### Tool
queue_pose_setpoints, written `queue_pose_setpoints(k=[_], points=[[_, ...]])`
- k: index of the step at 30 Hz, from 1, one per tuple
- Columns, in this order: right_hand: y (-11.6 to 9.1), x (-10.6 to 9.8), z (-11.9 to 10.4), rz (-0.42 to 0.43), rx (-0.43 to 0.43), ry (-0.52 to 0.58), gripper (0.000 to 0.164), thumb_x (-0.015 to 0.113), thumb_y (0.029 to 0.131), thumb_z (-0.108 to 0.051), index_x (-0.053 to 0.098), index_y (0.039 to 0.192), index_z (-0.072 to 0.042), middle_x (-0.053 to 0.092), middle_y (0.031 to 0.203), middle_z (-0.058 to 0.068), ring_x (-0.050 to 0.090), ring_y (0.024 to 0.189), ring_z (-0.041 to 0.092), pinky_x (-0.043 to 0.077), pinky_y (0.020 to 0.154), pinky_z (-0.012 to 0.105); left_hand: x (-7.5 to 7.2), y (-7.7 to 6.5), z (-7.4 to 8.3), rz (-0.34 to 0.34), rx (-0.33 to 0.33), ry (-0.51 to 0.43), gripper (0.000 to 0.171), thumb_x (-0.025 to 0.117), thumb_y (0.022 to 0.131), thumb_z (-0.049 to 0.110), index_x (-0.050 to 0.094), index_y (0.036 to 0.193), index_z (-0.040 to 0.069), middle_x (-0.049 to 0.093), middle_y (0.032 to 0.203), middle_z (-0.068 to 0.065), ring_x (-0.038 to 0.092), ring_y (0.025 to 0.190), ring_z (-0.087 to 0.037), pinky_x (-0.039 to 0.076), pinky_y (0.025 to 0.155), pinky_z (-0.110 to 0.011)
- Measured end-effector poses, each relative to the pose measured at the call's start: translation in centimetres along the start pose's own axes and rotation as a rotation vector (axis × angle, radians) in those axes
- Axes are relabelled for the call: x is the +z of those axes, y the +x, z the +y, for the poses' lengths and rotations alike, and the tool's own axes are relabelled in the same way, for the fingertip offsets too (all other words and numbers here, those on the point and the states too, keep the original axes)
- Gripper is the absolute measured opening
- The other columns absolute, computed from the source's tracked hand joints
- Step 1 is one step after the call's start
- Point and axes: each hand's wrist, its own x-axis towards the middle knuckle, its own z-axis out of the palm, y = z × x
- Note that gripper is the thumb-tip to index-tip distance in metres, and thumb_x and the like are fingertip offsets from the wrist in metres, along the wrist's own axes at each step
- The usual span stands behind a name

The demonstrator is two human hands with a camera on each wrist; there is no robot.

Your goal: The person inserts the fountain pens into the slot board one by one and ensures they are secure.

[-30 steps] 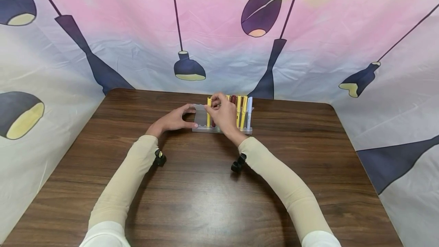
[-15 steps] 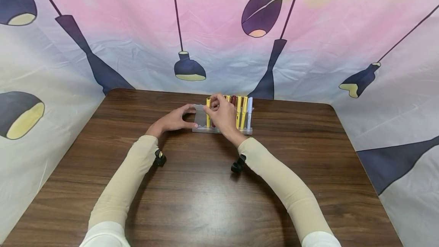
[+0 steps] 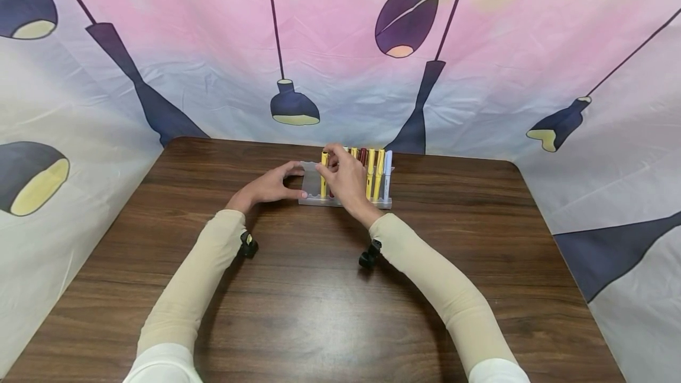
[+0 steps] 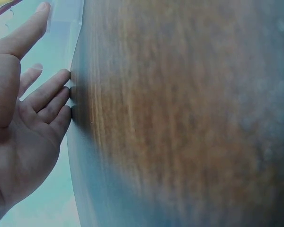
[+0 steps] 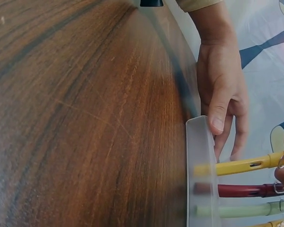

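A clear plastic pen rack (image 3: pixel 311 179) stands near the table's back edge with several pens upright in it. At its left end my left hand (image 3: pixel 270 185) holds the rack, thumb at the front lip and fingers behind. In the left wrist view, three lower fingertips of that hand reach the table surface. My right hand (image 3: pixel 347 181) pinches the upper part of a yellow pen (image 5: pixel 244 165), whose lower end sits in the rack's front ledge. Beside it stand a dark red pen (image 5: pixel 246 190) and a light green pen (image 5: pixel 248 209). My right hand hides the rack's middle in the head view.
Right of my hand are more yellow pens (image 3: pixel 379 179) and a pale blue pen (image 3: pixel 387 175) at the rack's end. A patterned cloth (image 3: pixel 213 99) hangs just behind the brown wooden table (image 3: pixel 298 288).
My right hand stays on the yellow pen, its index finger shifting slightly left. The pen sways a little left and back. My left hand and the rack stay put.
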Motion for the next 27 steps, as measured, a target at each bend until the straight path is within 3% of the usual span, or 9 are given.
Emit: queue_pose_setpoints(k=[6,14,22,27], points=[[0.0,-0.4,-0.2,-0.006,-0.018,-0.011,0.033,0.078,0.094,-0.028,0.068,0.122,-0.012,0.071,0.086,-0.001,0.071,0.076,0.011,0.056,0.067,0.032,-0.1,0.0,0.0,-0.002,0.0,0.007,0.097,0.08,0.089,0.044,0.025,0.161,0.008,0.044,0.157,-0.015,0.032,0.151,-0.034,0.025,0.121,-0.057],[0.5,-1.3,-0.3,0.0,-0.049,-0.002,0.028,0.064,0.098,-0.02,0.075,0.122,-0.01,0.076,0.09,0.001,0.067,0.069,0.01,0.051,0.062,0.029,-0.1,0.1,0.2,0.003,0.005,-0.006,0.093,0.081,0.089,0.04,0.029,0.159,0.008,0.046,0.156,-0.015,0.033,0.15,-0.034,0.025,0.121,-0.057],[1.1,-2.1,0.0,-0.03,-0.029,-0.083,0.027,0.069,0.099,-0.023,0.077,0.121,-0.01,0.077,0.091,0.003,0.069,0.07,0.013,0.048,0.055,0.028,-0.1,0.1,0.2,0.006,0.004,-0.005,0.092,0.081,0.089,0.039,0.029,0.159,0.007,0.047,0.155,-0.015,0.033,0.15,-0.033,0.025,0.122,-0.055],[1.6,-2.3,0.0,-0.079,-0.005,-0.089,0.027,0.07,0.1,-0.026,0.077,0.12,-0.011,0.077,0.09,0.002,0.062,0.061,0.01,0.04,0.049,0.027,0.0,0.2,0.1,0.003,0.012,-0.012,0.091,0.081,0.09,0.037,0.029,0.159,0.006,0.046,0.155,-0.016,0.034,0.15,-0.034,0.025,0.122,-0.056]])
